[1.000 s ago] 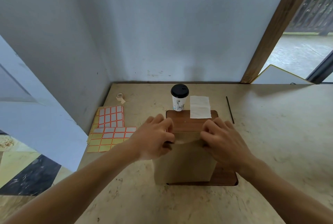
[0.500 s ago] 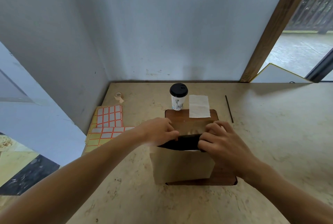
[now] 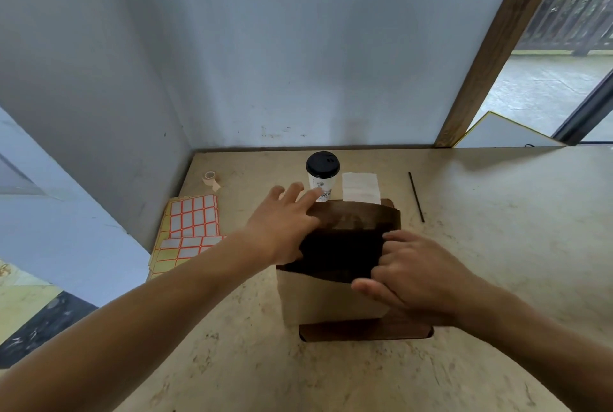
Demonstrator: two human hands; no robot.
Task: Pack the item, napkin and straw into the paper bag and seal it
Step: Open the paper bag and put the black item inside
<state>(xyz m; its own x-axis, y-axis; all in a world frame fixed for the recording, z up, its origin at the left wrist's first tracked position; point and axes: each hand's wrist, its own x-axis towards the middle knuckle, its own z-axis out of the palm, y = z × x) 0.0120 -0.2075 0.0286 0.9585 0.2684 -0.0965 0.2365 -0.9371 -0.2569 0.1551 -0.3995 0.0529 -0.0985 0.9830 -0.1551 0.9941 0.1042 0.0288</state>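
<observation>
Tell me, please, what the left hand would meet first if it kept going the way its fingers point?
Probably the lidded paper cup: the left hand points at its lower wall, fingertips seemingly just short, though depth is unclear.

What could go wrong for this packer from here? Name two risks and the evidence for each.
1. The left hand reaches past the bag toward the cup, fingers open. A careless swipe might tip the upright cup.
2. Only the right hand holds the bag's mouth open. If it slips, the mouth may sag shut before the cup goes in.
</observation>
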